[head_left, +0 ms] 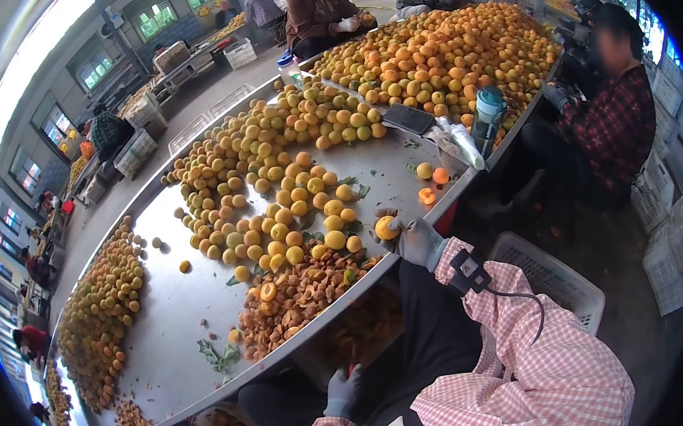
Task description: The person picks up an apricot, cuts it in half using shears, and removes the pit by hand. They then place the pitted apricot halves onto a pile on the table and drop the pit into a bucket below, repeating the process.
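Observation:
My right hand [420,242], in a grey glove, is closed on a yellow-orange apricot [386,228] at the table's near edge. Lower down, my left hand [342,393], also gloved, is held below the edge near my dark trousers. Its fingers are closed around something small with a reddish part showing, too small to make out. On the metal table [184,313], a brown heap of apricot pits [291,308] lies between the edge and a spread of whole apricots [277,224]. A split apricot [427,196] lies beyond my right hand.
A large apricot pile [447,58] covers the far end. A phone [408,119], a teal bottle [488,116] and a plastic bag [461,146] sit near it. A white crate [546,283] stands on the floor at right. A person in a checked shirt [613,121] sits across, with others farther off.

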`<control>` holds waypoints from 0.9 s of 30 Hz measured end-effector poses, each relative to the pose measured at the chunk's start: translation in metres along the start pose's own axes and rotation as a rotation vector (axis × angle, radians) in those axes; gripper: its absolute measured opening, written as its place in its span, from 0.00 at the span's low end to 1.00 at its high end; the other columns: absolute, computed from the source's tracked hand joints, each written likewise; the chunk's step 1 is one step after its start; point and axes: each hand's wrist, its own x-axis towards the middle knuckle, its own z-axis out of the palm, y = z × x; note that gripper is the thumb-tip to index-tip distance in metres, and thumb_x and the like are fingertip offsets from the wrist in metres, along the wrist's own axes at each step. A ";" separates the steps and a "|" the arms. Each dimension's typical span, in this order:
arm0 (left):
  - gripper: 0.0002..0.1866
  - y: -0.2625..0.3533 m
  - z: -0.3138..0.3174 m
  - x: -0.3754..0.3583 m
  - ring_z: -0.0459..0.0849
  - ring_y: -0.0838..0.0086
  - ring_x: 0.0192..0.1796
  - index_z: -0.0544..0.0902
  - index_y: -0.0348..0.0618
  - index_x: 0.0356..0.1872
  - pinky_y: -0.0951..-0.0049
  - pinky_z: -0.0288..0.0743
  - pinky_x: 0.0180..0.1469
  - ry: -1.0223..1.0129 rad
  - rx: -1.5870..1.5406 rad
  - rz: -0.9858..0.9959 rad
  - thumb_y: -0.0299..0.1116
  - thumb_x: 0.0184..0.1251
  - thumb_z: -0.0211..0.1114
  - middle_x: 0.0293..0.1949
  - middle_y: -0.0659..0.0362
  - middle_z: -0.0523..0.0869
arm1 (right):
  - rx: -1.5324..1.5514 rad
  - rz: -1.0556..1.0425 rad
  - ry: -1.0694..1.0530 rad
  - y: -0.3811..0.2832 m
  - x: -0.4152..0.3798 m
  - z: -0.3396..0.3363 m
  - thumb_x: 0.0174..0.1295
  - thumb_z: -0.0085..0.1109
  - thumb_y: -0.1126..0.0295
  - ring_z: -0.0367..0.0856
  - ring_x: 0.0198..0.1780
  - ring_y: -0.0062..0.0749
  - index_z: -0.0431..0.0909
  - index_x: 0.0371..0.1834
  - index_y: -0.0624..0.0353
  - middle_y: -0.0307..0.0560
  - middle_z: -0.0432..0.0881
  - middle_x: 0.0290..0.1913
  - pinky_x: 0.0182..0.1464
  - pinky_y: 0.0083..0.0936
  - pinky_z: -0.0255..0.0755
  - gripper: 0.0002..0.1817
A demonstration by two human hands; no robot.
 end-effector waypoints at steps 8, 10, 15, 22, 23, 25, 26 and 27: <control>0.17 0.012 0.001 0.001 0.77 0.74 0.33 0.80 0.32 0.42 0.71 0.72 0.39 -0.011 -0.018 -0.069 0.40 0.68 0.64 0.31 0.54 0.83 | 0.191 0.488 0.023 0.063 -0.071 0.044 0.68 0.52 0.48 0.75 0.26 0.27 0.76 0.44 0.57 0.46 0.80 0.35 0.25 0.15 0.67 0.22; 0.16 -0.006 0.001 0.005 0.77 0.75 0.33 0.80 0.32 0.42 0.71 0.72 0.39 -0.024 -0.047 -0.092 0.39 0.67 0.64 0.31 0.55 0.83 | 0.195 0.553 0.028 0.074 -0.080 0.051 0.68 0.52 0.48 0.75 0.26 0.27 0.76 0.46 0.57 0.46 0.80 0.35 0.25 0.14 0.67 0.22; 0.16 -0.005 0.000 0.003 0.77 0.74 0.32 0.80 0.32 0.40 0.70 0.72 0.38 0.001 -0.066 -0.065 0.39 0.67 0.65 0.30 0.54 0.83 | -0.160 0.192 -0.055 0.056 -0.063 0.058 0.63 0.61 0.58 0.80 0.34 0.28 0.75 0.51 0.55 0.45 0.81 0.40 0.36 0.20 0.76 0.18; 0.18 -0.001 0.000 0.003 0.79 0.65 0.31 0.79 0.33 0.38 0.66 0.73 0.38 0.003 0.096 -0.011 0.42 0.67 0.64 0.29 0.47 0.83 | -1.546 -0.707 0.163 -0.020 0.012 0.011 0.58 0.63 0.69 0.79 0.52 0.35 0.72 0.59 0.54 0.49 0.76 0.56 0.52 0.30 0.73 0.24; 0.18 -0.008 0.001 0.004 0.80 0.63 0.32 0.79 0.33 0.39 0.65 0.73 0.38 0.003 0.084 0.005 0.42 0.67 0.64 0.30 0.46 0.83 | -1.546 -0.705 0.158 -0.028 0.018 0.008 0.58 0.63 0.69 0.79 0.52 0.35 0.72 0.59 0.54 0.49 0.76 0.56 0.52 0.30 0.73 0.24; 0.18 -0.002 0.002 0.002 0.81 0.61 0.32 0.79 0.33 0.39 0.64 0.73 0.39 0.008 0.087 0.001 0.43 0.67 0.64 0.30 0.45 0.84 | -1.868 -0.821 0.205 -0.034 0.031 -0.001 0.58 0.61 0.67 0.77 0.58 0.42 0.72 0.60 0.50 0.49 0.72 0.63 0.55 0.35 0.72 0.24; 0.18 0.000 0.001 0.001 0.82 0.59 0.33 0.79 0.33 0.39 0.63 0.73 0.39 0.010 0.092 0.000 0.43 0.67 0.64 0.31 0.44 0.84 | -2.257 -0.784 0.196 -0.029 0.043 -0.021 0.61 0.57 0.66 0.75 0.61 0.46 0.71 0.62 0.50 0.48 0.68 0.69 0.59 0.38 0.70 0.24; 0.18 -0.002 0.001 0.000 0.82 0.59 0.33 0.79 0.33 0.39 0.63 0.73 0.39 0.016 0.095 -0.005 0.43 0.67 0.64 0.31 0.44 0.84 | -2.425 -0.261 0.061 -0.032 0.050 -0.023 0.63 0.52 0.64 0.74 0.62 0.47 0.69 0.64 0.51 0.50 0.67 0.69 0.63 0.37 0.68 0.24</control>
